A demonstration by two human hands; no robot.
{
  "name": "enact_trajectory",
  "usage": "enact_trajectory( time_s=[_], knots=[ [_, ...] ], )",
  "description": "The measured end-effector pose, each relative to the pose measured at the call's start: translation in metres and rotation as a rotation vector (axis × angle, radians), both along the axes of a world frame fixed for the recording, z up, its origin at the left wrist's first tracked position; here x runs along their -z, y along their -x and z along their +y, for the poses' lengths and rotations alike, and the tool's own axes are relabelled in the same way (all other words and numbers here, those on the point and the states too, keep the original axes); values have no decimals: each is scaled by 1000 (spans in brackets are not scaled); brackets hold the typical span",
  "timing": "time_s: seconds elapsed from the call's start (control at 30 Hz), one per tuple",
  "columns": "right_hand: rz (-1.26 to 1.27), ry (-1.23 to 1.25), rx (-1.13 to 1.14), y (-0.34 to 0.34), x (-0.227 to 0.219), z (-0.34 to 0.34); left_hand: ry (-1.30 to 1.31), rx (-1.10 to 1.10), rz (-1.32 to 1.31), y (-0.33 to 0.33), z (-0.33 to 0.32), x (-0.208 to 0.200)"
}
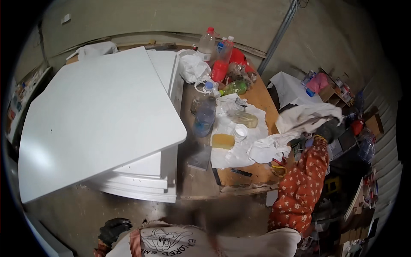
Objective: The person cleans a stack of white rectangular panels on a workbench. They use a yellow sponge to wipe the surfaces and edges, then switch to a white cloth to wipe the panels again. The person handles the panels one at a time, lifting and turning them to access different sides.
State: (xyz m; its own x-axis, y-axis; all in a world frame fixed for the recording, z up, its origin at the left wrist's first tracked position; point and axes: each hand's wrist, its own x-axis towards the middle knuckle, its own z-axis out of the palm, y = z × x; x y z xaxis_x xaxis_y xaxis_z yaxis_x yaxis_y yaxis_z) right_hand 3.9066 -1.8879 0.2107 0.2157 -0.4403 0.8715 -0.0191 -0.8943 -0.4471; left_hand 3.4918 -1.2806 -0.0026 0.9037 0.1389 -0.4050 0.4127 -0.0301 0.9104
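My right hand (329,130), in a dark glove, grips a white cloth (306,119) above the table's right edge. The cloth hangs out to the left, close to another crumpled white cloth (269,147) on the table. Down at the lower left, beside my apron (167,240), is my left hand (114,230), also gloved; its fingers look loosely stretched and nothing shows in them. Large glossy white panels (102,124) lie stacked on the left half of the table, the top one set askew.
White paper (220,160) on the wooden table (261,173) bears a yellow sponge (223,141), a white cup (240,132) and a clear bottle (243,118). Behind stand a blue-tinted bottle (205,118), a red-filled bottle (220,68) and a white bag (192,66). Yellow-handled scissors (279,170) lie at the right edge.
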Motion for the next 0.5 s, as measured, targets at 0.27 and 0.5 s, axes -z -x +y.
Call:
enact_trajectory(
  time_s=[0.27,0.5],
  knots=[
    [-130,157,-569,79,-34,38,66,218,-304,-95,-149,-87],
    [487,248,-1469,118,47,96,141,-285,-771,-223,-337,-113]
  ],
)
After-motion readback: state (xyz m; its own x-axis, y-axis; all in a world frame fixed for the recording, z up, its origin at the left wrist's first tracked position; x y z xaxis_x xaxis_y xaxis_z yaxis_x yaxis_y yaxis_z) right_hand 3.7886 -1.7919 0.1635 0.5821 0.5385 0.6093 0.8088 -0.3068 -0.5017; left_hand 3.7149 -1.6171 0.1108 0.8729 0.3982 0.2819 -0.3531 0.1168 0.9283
